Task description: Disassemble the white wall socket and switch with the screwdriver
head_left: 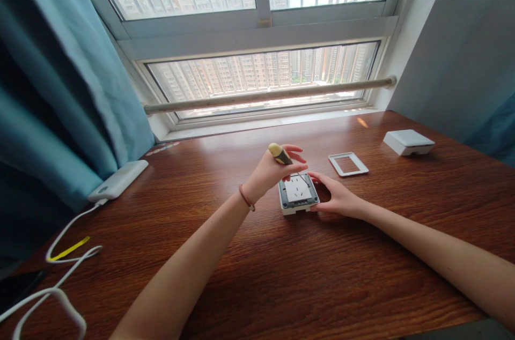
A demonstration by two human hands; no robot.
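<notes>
Head view shows a power socket [298, 190] seated in a white mounting box [287, 211] on the table [241, 265], its grey surround bare. Work on it looks part-way along: the insert sits in the box, while a square cover frame [358, 162] lies detached, just beyond the socket and to its right. A screwdriver [280, 153] slants across the socket, its thin shaft running toward the right-hand edge of the grey surround; whether a screw there is being tightened or loosened cannot be told, nor how many remain. The left hand [270, 170], with a reddish-brown band [247, 198] at the wrist, has its fingers drawn in narrow around the screwdriver, some of them stretched out loosely. The right hand [341, 198] clasps the right side of the box below the socket, thumb near the front corner and fingertips toward the back. Hard, smooth plastic makes up the socket's white slotted face, the grey surround and the thin-rimmed frame. The screwdriver's rounded handle is yellow and dark. Reddish-brown wood grain streaks the tabletop around the socket. Farther right of the socket stands a low, square white box [408, 140]; well to its left are a rounded, glossy white power bank [120, 179], 1 flat yellow strip [70, 248] and softly pleated blue curtain cloth [120, 115].
</notes>
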